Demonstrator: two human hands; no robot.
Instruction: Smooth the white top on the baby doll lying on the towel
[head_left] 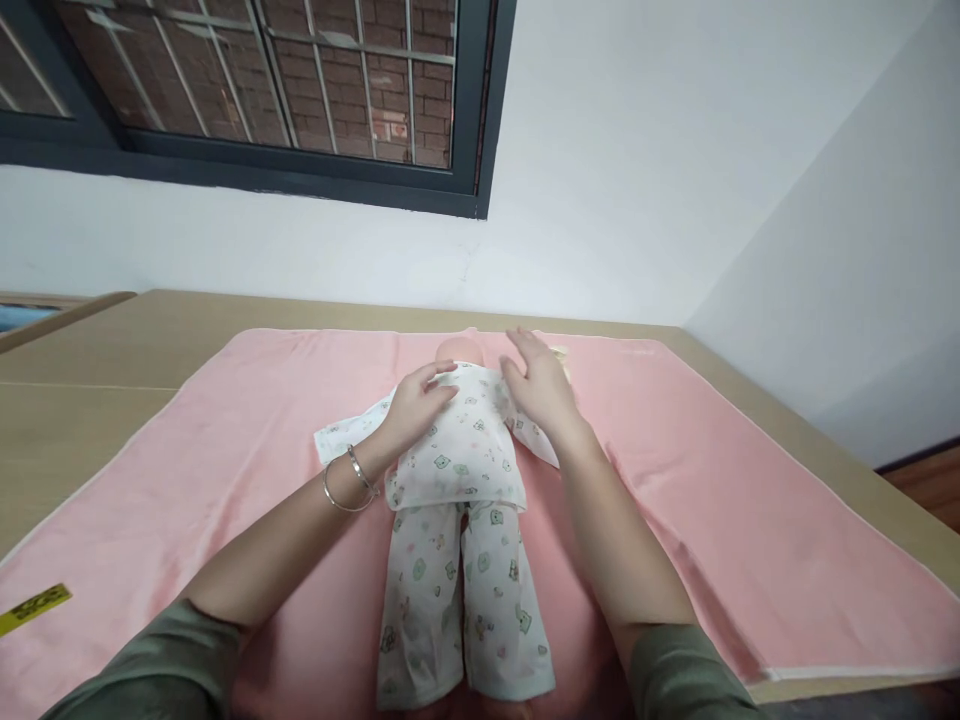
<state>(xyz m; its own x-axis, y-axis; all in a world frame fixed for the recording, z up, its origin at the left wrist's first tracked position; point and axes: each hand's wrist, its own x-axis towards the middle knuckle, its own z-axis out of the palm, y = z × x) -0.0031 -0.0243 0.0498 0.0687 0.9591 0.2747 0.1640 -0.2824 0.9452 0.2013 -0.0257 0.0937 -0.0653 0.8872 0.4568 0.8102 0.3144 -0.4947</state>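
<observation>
Doll [461, 470] on pink blanket [720, 520]

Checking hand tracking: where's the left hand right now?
Head view, centre: left hand lies flat on the doll's left shoulder, across from the right hand.

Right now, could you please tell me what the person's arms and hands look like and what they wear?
Both hands are bare, the left hand and right hand without gloves. Olive-green sleeves are pushed up past the elbows. Two thin silver bangles circle the left wrist. No rings are visible.
</observation>
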